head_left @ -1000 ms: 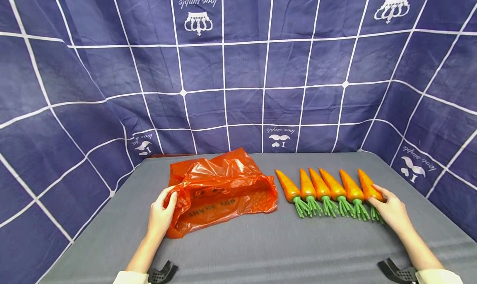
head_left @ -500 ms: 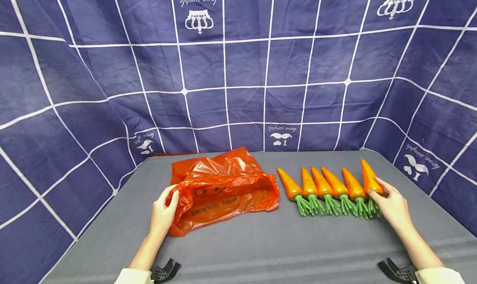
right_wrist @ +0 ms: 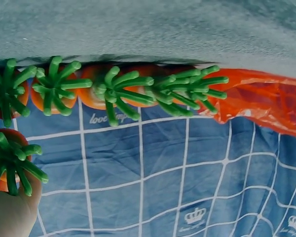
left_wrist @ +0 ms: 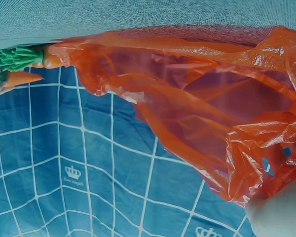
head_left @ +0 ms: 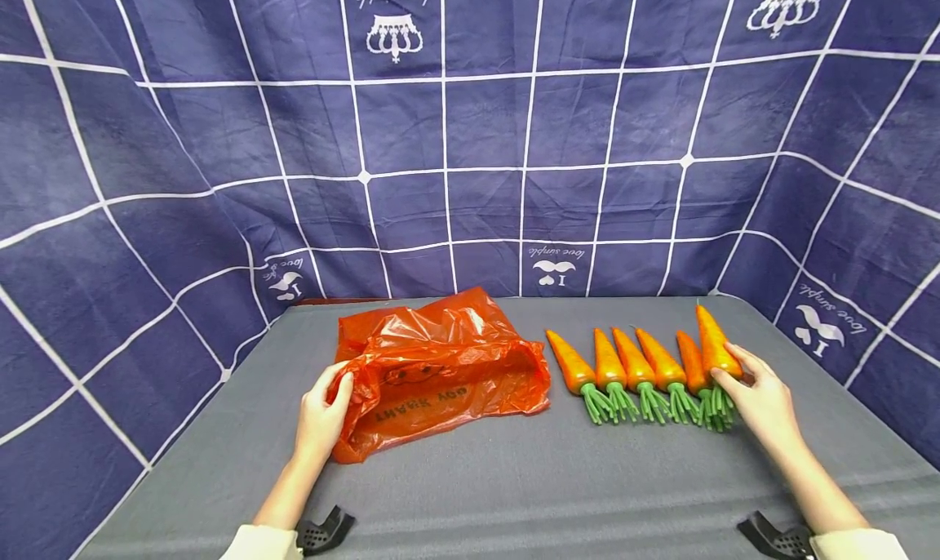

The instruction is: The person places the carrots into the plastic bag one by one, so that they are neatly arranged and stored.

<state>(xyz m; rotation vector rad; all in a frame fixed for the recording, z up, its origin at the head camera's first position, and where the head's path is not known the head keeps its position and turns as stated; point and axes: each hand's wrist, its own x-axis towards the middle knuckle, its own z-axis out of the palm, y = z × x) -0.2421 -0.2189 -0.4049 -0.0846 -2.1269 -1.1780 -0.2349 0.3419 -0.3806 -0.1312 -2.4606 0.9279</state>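
Note:
At the left of the head view lies a crumpled red plastic bag [head_left: 433,409] with dark printed lettering, its mouth spread toward the person. My left hand [head_left: 321,409] pinches the bag's left rim; in the left wrist view the bag [left_wrist: 182,98] gapes wide beside the thumb. My right hand [head_left: 765,401] holds an orange toy carrot [head_left: 712,340] by its thick end, tip pointing away. The right wrist view has this carrot's green top [right_wrist: 12,160] raised off the table. Partly behind it is another carrot [head_left: 689,360] of the row.
Several more carrots [head_left: 573,366] lie side by side right of the bag, green tops toward the person. A grey cloth covers the table [head_left: 499,495]. Blue gridded fabric [head_left: 485,127] walls the back and both sides.
My right hand has lifted the rightmost carrot off the table and moved it left, to overlap its neighbour. The left hand keeps its hold on the bag.

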